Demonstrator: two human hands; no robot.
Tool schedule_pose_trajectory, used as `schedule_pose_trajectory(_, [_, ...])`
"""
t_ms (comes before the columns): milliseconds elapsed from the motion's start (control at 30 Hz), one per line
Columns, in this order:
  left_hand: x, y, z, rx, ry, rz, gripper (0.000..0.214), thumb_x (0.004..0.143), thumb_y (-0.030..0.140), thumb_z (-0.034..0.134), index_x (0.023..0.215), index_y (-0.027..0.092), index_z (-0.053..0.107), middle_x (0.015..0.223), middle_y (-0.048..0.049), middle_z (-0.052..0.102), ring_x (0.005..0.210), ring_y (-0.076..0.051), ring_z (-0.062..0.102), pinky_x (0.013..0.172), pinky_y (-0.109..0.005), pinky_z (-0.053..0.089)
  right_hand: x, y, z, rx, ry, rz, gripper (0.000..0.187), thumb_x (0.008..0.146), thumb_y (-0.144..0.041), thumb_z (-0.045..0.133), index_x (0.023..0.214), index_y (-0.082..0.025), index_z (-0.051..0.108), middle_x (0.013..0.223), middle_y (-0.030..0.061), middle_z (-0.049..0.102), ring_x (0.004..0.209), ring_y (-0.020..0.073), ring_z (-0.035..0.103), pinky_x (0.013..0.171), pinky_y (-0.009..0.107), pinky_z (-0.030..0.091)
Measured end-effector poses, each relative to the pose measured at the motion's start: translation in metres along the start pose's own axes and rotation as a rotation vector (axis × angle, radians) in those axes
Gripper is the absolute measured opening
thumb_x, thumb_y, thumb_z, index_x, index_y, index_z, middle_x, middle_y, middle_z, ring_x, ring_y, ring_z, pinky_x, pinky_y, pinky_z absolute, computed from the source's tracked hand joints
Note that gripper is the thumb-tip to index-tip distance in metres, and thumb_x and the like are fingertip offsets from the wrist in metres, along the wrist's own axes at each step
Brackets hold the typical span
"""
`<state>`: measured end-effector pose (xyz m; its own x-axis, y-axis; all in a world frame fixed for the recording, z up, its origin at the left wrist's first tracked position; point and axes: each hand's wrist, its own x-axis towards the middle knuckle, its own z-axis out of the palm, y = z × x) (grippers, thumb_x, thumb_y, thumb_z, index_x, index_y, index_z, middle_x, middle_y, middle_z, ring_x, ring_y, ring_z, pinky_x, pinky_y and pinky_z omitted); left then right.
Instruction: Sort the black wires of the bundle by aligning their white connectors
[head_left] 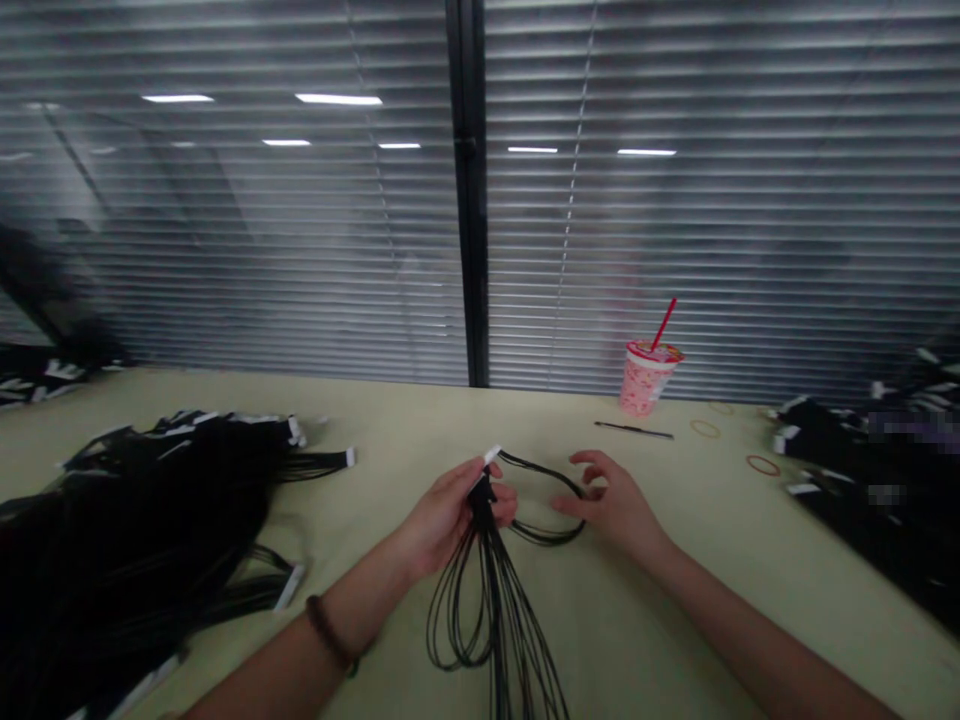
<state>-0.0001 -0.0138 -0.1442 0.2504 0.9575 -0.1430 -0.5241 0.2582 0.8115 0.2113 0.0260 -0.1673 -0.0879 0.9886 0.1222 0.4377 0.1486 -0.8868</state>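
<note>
My left hand (457, 515) is closed around the upper end of a black wire harness (491, 570) above the table. A white connector (491, 456) pokes out past its thumb, and many thin black wires hang down in loops toward me. One loop of wire (551, 540) bows out to the right from the connector. At the far side of that loop is my right hand (611, 505), with thumb and fingers apart around the wire; whether they touch it is hard to make out.
On the left lies a large heap of black harnesses (172, 520) with white connectors. More black harnesses (877, 500) are piled at the right. A pink cup (646, 378) with a red straw, a pen (634, 430), a red rubber band (763, 465) and a yellow rubber band (705, 429) sit toward the back.
</note>
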Motion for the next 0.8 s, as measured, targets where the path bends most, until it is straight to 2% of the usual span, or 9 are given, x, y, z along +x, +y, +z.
schedule_pose_trajectory(100, [0.002, -0.004, -0.001, 0.108, 0.082, -0.015, 0.021, 0.081, 0.030, 0.050, 0.087, 0.010, 0.053, 0.075, -0.0125, 0.066, 0.063, -0.018, 0.065, 0.066, -0.030, 0.052, -0.007, -0.010, -0.001, -0.065, 0.247, -0.091, 0.068, 0.051, -0.048, 0.071, 0.104, -0.015, 0.045, 0.063, -0.0049, 0.036, 0.050, 0.0067, 0.035, 0.044, 0.017, 0.032])
schedule_pose_trajectory(167, [0.002, -0.006, -0.001, 0.125, 0.092, -0.022, 0.021, 0.081, 0.030, 0.050, 0.087, 0.010, 0.054, 0.076, -0.0129, 0.066, 0.066, -0.020, 0.065, 0.070, -0.032, 0.051, -0.017, -0.020, 0.000, -0.131, 0.414, -0.259, 0.051, 0.060, -0.044, 0.067, 0.097, -0.014, 0.047, 0.060, -0.0048, 0.035, 0.053, 0.0080, 0.036, 0.050, 0.019, 0.034])
schedule_pose_trajectory(200, [0.002, -0.006, -0.001, 0.126, 0.087, -0.026, 0.021, 0.082, 0.030, 0.050, 0.087, 0.010, 0.054, 0.076, -0.0129, 0.066, 0.068, -0.020, 0.065, 0.072, -0.033, 0.051, -0.024, -0.026, 0.002, -0.164, 0.422, -0.364, 0.038, 0.065, -0.040, 0.063, 0.090, -0.014, 0.049, 0.060, -0.0039, 0.037, 0.054, 0.0081, 0.037, 0.052, 0.019, 0.035])
schedule_pose_trajectory(267, [0.002, -0.007, 0.000, 0.122, 0.065, -0.027, 0.020, 0.081, 0.029, 0.050, 0.087, 0.010, 0.055, 0.076, -0.0124, 0.066, 0.071, -0.021, 0.065, 0.075, -0.034, 0.049, -0.036, -0.036, 0.009, -0.225, 0.256, -0.542, 0.015, 0.075, -0.029, 0.054, 0.073, -0.015, 0.052, 0.059, -0.0022, 0.041, 0.054, 0.0075, 0.039, 0.054, 0.019, 0.033])
schedule_pose_trajectory(300, [0.002, -0.007, 0.000, 0.120, 0.049, -0.022, 0.020, 0.081, 0.029, 0.050, 0.087, 0.010, 0.055, 0.077, -0.0119, 0.066, 0.072, -0.021, 0.064, 0.075, -0.034, 0.049, -0.041, -0.041, 0.013, -0.247, 0.140, -0.585, 0.014, 0.077, -0.025, 0.050, 0.069, -0.015, 0.053, 0.058, -0.0017, 0.044, 0.053, 0.0072, 0.041, 0.054, 0.018, 0.032])
schedule_pose_trajectory(367, [0.002, -0.008, -0.001, 0.120, 0.005, -0.014, 0.020, 0.081, 0.029, 0.051, 0.086, 0.010, 0.056, 0.079, -0.0110, 0.066, 0.075, -0.020, 0.063, 0.076, -0.033, 0.047, -0.049, -0.046, 0.021, -0.284, -0.069, -0.574, 0.016, 0.080, -0.021, 0.046, 0.070, -0.016, 0.058, 0.061, -0.0011, 0.050, 0.055, 0.0072, 0.044, 0.054, 0.018, 0.032])
schedule_pose_trajectory(433, [0.002, -0.008, -0.002, 0.132, -0.043, -0.016, 0.022, 0.081, 0.031, 0.051, 0.086, 0.011, 0.057, 0.081, -0.0105, 0.065, 0.077, -0.019, 0.062, 0.076, -0.031, 0.046, -0.052, -0.048, 0.027, -0.329, -0.181, -0.536, 0.016, 0.081, -0.021, 0.045, 0.076, -0.018, 0.060, 0.070, -0.0002, 0.056, 0.061, 0.0080, 0.049, 0.058, 0.018, 0.034])
schedule_pose_trajectory(567, [0.002, -0.008, -0.002, 0.226, -0.092, -0.030, 0.029, 0.079, 0.037, 0.052, 0.088, 0.011, 0.059, 0.083, -0.0100, 0.064, 0.074, -0.017, 0.059, 0.073, -0.028, 0.044, -0.051, -0.047, 0.029, -0.365, -0.235, -0.497, 0.019, 0.083, -0.021, 0.044, 0.075, -0.017, 0.061, 0.076, 0.0005, 0.059, 0.070, 0.0091, 0.052, 0.065, 0.019, 0.035])
schedule_pose_trajectory(800, [0.000, -0.010, 0.001, 0.352, -0.179, -0.008, 0.030, 0.083, 0.038, 0.046, 0.091, 0.013, 0.060, 0.081, -0.0057, 0.062, 0.076, -0.015, 0.055, 0.071, -0.026, 0.040, -0.049, -0.044, 0.031, -0.342, -0.263, -0.434, 0.014, 0.080, -0.019, 0.047, 0.073, -0.018, 0.060, 0.069, -0.0027, 0.058, 0.062, 0.0073, 0.050, 0.059, 0.018, 0.031])
